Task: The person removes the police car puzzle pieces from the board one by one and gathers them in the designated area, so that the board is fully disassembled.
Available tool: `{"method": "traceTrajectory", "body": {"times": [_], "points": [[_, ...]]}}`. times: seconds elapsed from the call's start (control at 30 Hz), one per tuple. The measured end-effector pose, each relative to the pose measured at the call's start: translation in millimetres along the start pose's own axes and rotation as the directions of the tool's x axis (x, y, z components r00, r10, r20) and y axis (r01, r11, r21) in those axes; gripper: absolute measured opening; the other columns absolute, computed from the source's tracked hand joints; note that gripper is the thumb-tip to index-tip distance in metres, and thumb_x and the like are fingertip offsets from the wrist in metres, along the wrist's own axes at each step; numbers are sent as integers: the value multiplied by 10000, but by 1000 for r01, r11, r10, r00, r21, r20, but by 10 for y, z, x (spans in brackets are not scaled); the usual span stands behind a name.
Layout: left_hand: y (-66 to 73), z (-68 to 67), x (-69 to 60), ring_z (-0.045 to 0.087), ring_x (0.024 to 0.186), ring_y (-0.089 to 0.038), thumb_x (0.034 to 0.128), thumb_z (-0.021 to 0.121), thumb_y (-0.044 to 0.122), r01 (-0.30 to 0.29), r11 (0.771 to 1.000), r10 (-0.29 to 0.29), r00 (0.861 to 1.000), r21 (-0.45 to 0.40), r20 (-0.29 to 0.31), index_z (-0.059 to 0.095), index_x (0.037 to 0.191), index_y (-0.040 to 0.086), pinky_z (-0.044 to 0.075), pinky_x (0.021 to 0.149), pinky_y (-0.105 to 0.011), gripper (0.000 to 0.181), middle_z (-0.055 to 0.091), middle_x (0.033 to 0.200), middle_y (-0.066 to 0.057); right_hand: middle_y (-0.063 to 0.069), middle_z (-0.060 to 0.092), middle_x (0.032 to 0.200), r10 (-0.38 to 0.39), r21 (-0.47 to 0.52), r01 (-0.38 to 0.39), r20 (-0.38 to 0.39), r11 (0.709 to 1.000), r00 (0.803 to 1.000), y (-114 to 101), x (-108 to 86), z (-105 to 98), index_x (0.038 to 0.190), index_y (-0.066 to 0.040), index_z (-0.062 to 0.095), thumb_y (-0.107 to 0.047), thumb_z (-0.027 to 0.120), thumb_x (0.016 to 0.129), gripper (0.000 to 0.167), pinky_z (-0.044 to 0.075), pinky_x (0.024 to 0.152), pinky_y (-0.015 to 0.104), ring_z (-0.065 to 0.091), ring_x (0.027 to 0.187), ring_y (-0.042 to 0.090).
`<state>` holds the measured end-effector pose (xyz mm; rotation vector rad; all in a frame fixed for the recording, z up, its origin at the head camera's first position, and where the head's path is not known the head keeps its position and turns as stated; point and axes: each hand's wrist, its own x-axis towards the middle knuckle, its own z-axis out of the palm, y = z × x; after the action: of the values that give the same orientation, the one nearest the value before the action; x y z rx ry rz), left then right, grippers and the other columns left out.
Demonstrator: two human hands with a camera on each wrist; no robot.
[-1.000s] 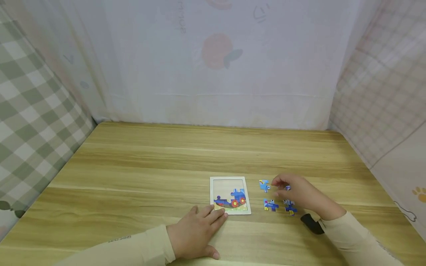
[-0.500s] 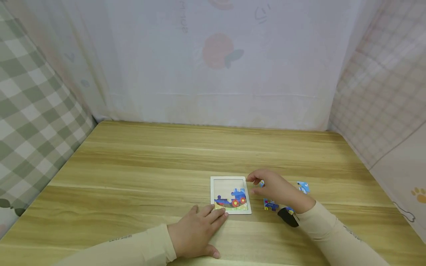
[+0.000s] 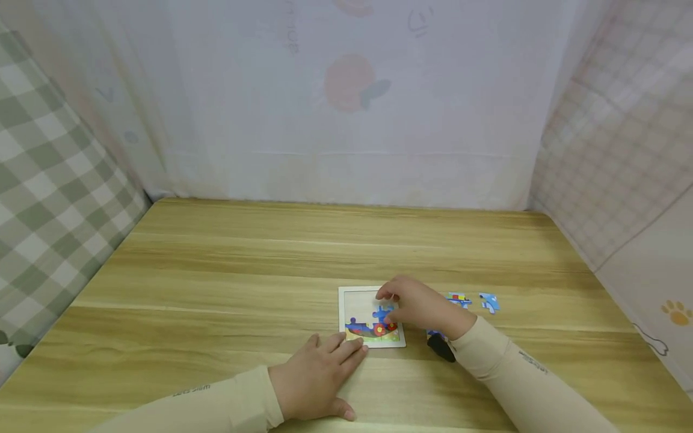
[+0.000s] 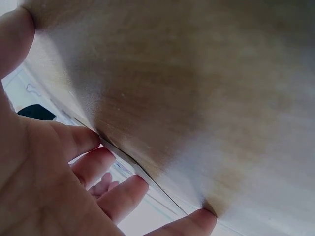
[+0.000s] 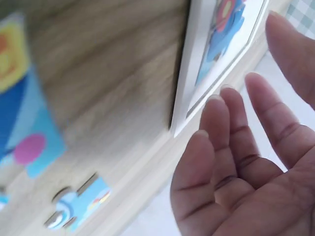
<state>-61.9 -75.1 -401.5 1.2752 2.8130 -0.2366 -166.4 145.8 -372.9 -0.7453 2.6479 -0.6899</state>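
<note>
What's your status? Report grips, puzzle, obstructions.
Left grip touching puzzle frame, near-left corner. Right grip empty, over frame's right side. Frame's upper part unfilled. Loose pieces to the right, not blocking.

My place here looks like a home, or a nook dressed like one; which room, I cannot tell. I work at a wood-grain table (image 3: 243, 258), wide and with rounded far corners. Three sides of it are softly screened: ahead of me hangs a pale sheet (image 3: 243, 108), printed with a faded fruit (image 3: 350, 83) and some lettering; at my left is a green-and-white check cloth (image 3: 43, 192); at my right, a pale grid cloth (image 3: 595, 138), with an orange paw print (image 3: 677, 313) lower down. The little picture puzzle (image 3: 358, 304) before me suits a household too.
</note>
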Motion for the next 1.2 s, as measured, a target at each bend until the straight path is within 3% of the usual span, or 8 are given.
{"method": "traceTrajectory", "body": {"times": [0.23, 0.47, 0.7, 1.2], "points": [[3, -5, -17, 421, 1312, -221, 803, 487, 752, 3, 1000, -3, 1000, 10, -7, 422, 1465, 171, 474, 900, -460, 883, 428, 1445, 45, -2, 610, 903, 8, -2, -8, 28, 1000, 1000, -28, 63, 45, 972, -46, 704, -58, 826, 725, 276, 471, 789, 326, 518, 835, 139], [4, -4, -17, 433, 1301, -222, 800, 492, 753, 3, 1000, -2, 999, 15, -32, 430, 1461, 171, 475, 888, -459, 883, 438, 1440, 44, 0, 597, 926, 61, -38, -59, 52, 998, 997, -34, 78, 51, 957, -57, 704, -56, 817, 739, 246, 484, 830, 359, 534, 864, 135], [12, -9, 0, 423, 1309, -215, 799, 474, 762, 3, 1000, -3, 1000, 21, -16, 419, 1467, 178, 467, 895, -452, 889, 427, 1447, 50, -1, 584, 895, 90, -26, -88, 52, 996, 995, -49, 85, 42, 913, -61, 680, -60, 825, 729, 235, 479, 835, 371, 519, 840, 146], [16, -13, 2, 413, 1319, -211, 795, 476, 762, 17, 1000, -17, 1000, 11, 13, 407, 1474, 184, 461, 902, -457, 894, 410, 1461, 61, -1, 530, 821, 57, 23, -58, 42, 998, 997, -19, 97, 70, 854, -86, 595, -23, 803, 746, 243, 441, 735, 317, 474, 780, 151]]}}
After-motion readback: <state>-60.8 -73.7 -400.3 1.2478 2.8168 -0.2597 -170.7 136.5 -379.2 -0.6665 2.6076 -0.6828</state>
